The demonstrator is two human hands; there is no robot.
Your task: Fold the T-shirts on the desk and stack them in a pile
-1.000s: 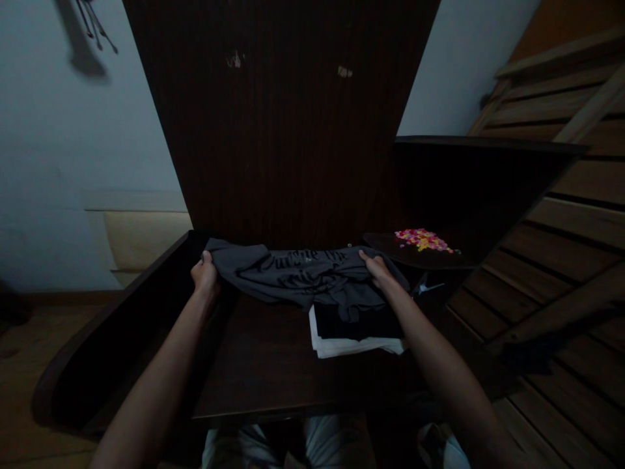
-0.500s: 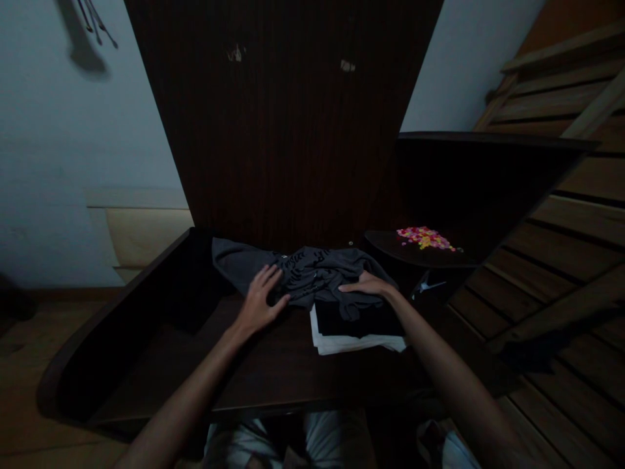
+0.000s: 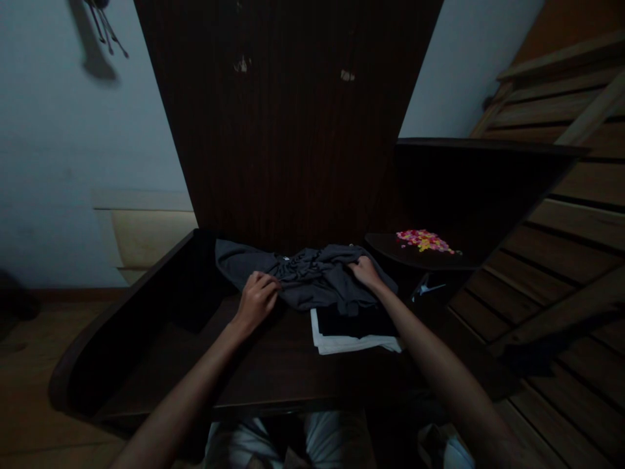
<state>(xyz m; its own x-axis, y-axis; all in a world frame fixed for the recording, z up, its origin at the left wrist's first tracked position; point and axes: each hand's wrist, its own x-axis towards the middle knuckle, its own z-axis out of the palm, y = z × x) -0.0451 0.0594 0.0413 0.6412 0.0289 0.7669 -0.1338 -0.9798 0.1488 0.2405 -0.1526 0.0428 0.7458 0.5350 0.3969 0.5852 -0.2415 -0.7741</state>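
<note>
On the dark desktop lies a rumpled grey shirt overlapping folded clothes, pinched by the left hand and the right hand well apart, seemingly to steady loose fabric.

No wording can be read with certainty. Black lettering printed on grey garment; print bunched into folds, strokes broken up and pressed together, so that single letters cannot be made out. Lettering carried on upper middle part of garment as it lies, side toward dark wooden panel. Small white mark seen at left end of lettering, on same cloth; whether label or part of print cannot be told, too small to be read.
</note>
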